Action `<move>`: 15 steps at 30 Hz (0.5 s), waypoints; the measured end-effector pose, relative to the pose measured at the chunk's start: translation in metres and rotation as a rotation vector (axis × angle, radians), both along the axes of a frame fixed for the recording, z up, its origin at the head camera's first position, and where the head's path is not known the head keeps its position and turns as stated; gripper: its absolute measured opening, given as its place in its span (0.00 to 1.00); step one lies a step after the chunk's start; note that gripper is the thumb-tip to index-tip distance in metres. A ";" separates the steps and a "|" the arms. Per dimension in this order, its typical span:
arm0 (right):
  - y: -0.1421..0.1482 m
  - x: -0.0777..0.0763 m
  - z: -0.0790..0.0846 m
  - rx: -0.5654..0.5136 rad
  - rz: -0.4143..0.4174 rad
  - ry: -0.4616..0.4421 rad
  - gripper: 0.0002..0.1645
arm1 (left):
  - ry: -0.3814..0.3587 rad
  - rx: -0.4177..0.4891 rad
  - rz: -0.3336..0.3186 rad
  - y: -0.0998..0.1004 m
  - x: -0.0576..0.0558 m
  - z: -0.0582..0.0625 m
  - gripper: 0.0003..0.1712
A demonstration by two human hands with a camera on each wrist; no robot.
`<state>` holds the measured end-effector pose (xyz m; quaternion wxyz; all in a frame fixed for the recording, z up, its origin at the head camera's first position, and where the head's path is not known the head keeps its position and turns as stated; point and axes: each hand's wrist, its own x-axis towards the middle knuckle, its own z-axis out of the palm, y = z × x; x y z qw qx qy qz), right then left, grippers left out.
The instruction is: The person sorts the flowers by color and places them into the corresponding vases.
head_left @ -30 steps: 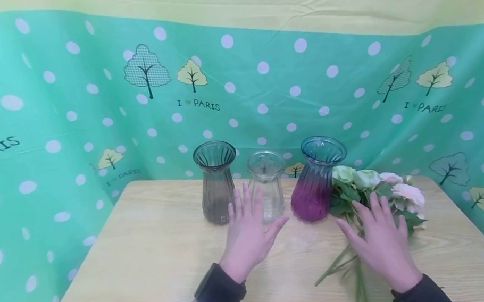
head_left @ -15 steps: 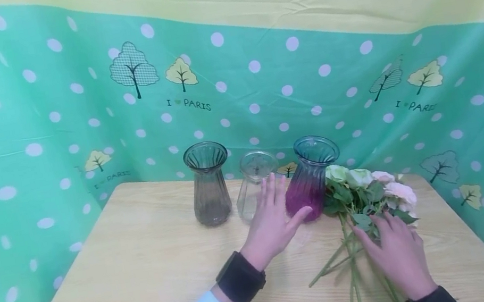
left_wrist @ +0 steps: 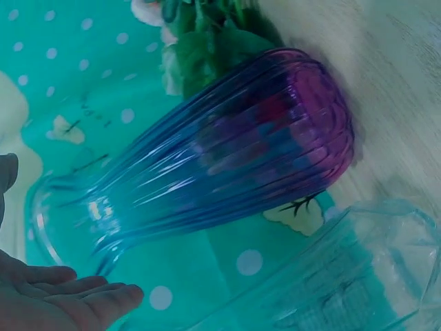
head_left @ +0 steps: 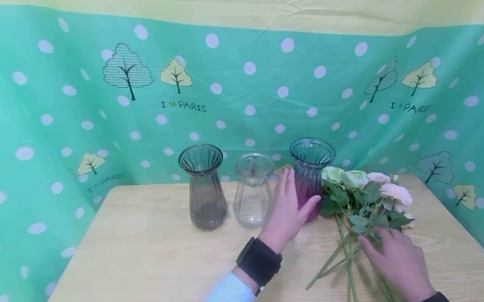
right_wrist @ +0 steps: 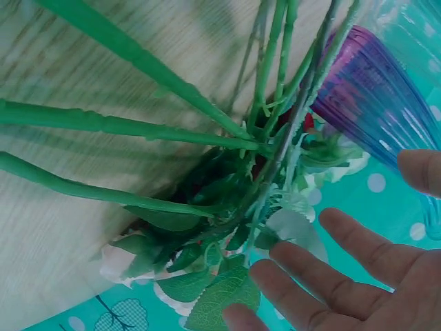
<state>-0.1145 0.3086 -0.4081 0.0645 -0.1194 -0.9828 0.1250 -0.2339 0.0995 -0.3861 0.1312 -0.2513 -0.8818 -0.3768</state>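
Note:
My left hand point(head_left: 288, 211) reaches up in front of a ribbed glass vase point(left_wrist: 227, 158), blue at the top and purple at the base. Its fingers are extended beside the vase's neck in the left wrist view, thumb apart from them. A bunch of artificial flowers point(head_left: 362, 200), white-green and pink blooms with leaves, lies on the table right of that vase. Over its stems point(right_wrist: 138, 127) is my right hand point(head_left: 399, 261), fingers spread and slightly bent. In the right wrist view those fingertips overlap the leaves point(right_wrist: 224, 296), gripping nothing.
A clear glass vase point(head_left: 252, 206) stands just left of the coloured one, and a grey glass vase point(head_left: 207, 200) farther left. All are near the back of the wooden table point(head_left: 138, 277). A green and yellow printed curtain point(head_left: 212, 118) hangs behind and at both sides.
My left hand has moved right, from in front of the clear vase to the blue-purple one. My right hand has come down and nearer over the flower stems.

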 end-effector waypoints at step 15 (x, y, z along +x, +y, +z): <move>0.007 -0.003 -0.014 -0.111 -0.037 -0.046 0.29 | -0.037 0.088 0.006 0.024 -0.027 -0.013 0.48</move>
